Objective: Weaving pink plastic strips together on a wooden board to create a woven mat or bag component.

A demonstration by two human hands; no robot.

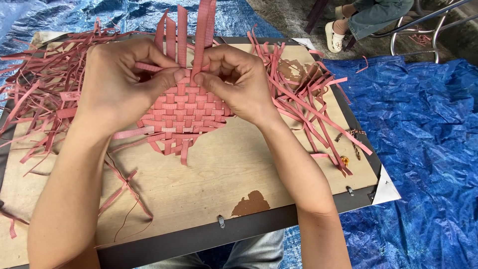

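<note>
Left hand (117,82) and right hand (239,79), thumbs together, pinch upright strips (199,35) at the top edge of the pink weave (181,112) on the board (209,179); each crossing should sit snug and square.

- Both forearms are bare and come up from the bottom edge, angling in toward each other so the hands meet up top.
- Left hand (117,82) is curled over, knuckles up, thumb stretched right toward the other hand, tip pressed down flat.
- Right hand (239,82) mirrors it, fingers folded under, thumb pointing left.
- The two thumb tips nearly touch, pinching right between the hands.
- Wrists are both bent down a bit.
</note>
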